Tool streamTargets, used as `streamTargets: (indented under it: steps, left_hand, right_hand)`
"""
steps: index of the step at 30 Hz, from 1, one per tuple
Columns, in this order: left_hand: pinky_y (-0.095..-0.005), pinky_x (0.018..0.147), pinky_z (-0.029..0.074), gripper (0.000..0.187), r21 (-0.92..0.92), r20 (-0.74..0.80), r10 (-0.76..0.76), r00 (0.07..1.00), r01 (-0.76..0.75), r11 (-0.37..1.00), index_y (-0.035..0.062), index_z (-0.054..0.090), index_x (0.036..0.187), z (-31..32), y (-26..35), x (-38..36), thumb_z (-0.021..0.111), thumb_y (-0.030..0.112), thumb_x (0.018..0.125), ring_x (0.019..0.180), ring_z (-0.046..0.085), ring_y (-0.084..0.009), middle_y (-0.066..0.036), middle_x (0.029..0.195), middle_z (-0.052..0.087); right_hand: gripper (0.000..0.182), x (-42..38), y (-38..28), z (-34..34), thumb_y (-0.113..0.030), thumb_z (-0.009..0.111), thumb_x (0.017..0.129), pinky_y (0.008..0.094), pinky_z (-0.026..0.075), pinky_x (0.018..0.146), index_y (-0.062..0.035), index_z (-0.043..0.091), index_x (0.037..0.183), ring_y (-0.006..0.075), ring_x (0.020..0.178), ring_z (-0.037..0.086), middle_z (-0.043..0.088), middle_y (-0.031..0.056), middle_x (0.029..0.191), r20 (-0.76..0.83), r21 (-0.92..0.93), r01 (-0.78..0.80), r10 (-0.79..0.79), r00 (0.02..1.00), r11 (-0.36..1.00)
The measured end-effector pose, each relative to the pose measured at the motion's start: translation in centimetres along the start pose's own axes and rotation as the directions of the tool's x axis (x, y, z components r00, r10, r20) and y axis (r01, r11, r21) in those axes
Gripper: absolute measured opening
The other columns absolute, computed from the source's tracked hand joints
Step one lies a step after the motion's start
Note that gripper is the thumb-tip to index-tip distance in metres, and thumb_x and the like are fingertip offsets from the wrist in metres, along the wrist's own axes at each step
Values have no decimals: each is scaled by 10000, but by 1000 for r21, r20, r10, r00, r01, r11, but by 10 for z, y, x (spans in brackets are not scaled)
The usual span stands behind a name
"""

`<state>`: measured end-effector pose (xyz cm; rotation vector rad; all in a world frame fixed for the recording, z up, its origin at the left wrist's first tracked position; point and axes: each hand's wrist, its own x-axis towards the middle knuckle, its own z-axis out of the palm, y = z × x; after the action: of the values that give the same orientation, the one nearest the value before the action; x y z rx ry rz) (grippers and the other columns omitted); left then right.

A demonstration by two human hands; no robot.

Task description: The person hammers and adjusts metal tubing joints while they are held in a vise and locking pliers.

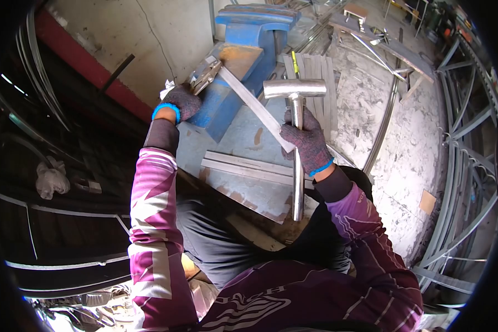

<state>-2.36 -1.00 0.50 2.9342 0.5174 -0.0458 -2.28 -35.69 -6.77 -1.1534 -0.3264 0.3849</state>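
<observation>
My left hand (182, 103), in a dark knit glove with a blue cuff, is closed around locking pliers (206, 77). The pliers' jaws are at the upper end of a flat metal bar (252, 106), which slants down across the blue vise (227, 94). My right hand (310, 141), gloved the same way, grips the shiny steel handle of a hammer (297, 191), its cylindrical head upward. The bar's lower end meets the fingers of this hand. Below lie more flat bars (249, 169) on a worn blue-grey metal surface (249, 196).
Beyond the hammer, several grey flat bars (318, 69) lie side by side, with a yellow-green marker-like item (295, 63) near them. A low bench (390, 50) stands at the far right. Metal framework (459, 138) lines the right side, and a plastic bag (52, 180) hangs at left.
</observation>
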Motion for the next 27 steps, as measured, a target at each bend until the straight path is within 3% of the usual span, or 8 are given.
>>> streamTargets:
  steps: [16, 19, 21, 22, 24, 25, 26, 27]
  left_hand:
    - [-457, 959, 494, 499, 3, 18, -40, 999, 40, 999, -95, 604, 1158, -16, 19, -16, 571, 213, 767, 1117, 615, -465, -357, 1143, 627]
    - [-460, 955, 496, 478, 14, 7, -46, 999, 45, 999, -78, 617, 1150, -17, 22, -16, 569, 208, 770, 1114, 617, -464, -348, 1142, 631]
    - [-463, 953, 497, 461, 35, 0, -54, 999, 54, 998, -65, 630, 1141, -15, 22, -15, 569, 206, 772, 1112, 618, -462, -339, 1146, 634]
    - [-463, 946, 502, 444, 57, -4, -55, 998, 55, 997, -51, 643, 1132, -13, 22, -14, 573, 203, 774, 1113, 620, -459, -329, 1143, 640]
    - [-463, 939, 506, 428, 59, -20, -67, 998, 68, 996, -37, 657, 1124, -14, 20, -11, 577, 200, 776, 1113, 621, -456, -319, 1141, 647]
    - [-458, 955, 507, 444, 93, -17, -76, 997, 77, 993, 19, 671, 1165, -16, 21, -12, 577, 228, 786, 1127, 629, -432, -268, 1163, 666]
    - [-453, 971, 507, 463, 126, -13, -84, 996, 85, 988, 74, 685, 1206, -19, 22, -12, 578, 257, 795, 1142, 637, -407, -217, 1185, 684]
    - [-463, 979, 509, 460, 140, -28, -113, 993, 116, 983, 104, 685, 1224, -24, 24, -12, 588, 249, 798, 1173, 626, -392, -202, 1234, 669]
  right_hand:
    - [392, -1, -1, 0, -38, 740, 797, 303, 474, 449, -77, 562, 1144, 149, 591, 591, 566, 28, 857, -5, 7, 3, -3, 1000, 1000]
    - [284, 2, 4, -2, -98, 714, 869, 277, 447, 463, -81, 578, 1117, 114, 578, 562, 565, 5, 829, -6, -66, 56, -56, 998, 996]
    - [149, 6, 3, -7, -174, 656, 950, 244, 402, 479, -89, 589, 1052, 70, 558, 513, 547, -25, 747, -68, -260, 187, -211, 975, 947]
    - [149, 4, -9, -6, -174, 656, 950, 244, 402, 479, -89, 589, 1052, 70, 558, 513, 547, -25, 747, -66, -263, 187, -211, 975, 946]
    - [263, 5, -43, -8, -319, 630, 975, 294, 444, 554, -66, 561, 951, 88, 601, 514, 529, -7, 682, -85, -354, 96, -134, 987, 930]
    - [280, 15, -49, -11, -342, 611, 985, 277, 417, 513, -73, 551, 937, 82, 533, 486, 514, -5, 640, -30, -426, 236, -274, 961, 873]
    - [281, 25, -61, -17, -322, 611, 978, 320, 453, 564, -49, 545, 967, 161, 594, 542, 538, 62, 695, 11, -492, 211, -236, 972, 845]
    - [306, 37, -78, -13, -332, 614, 963, 359, 468, 616, -35, 542, 975, 231, 659, 563, 555, 105, 741, 110, -626, 304, -304, 946, 718]
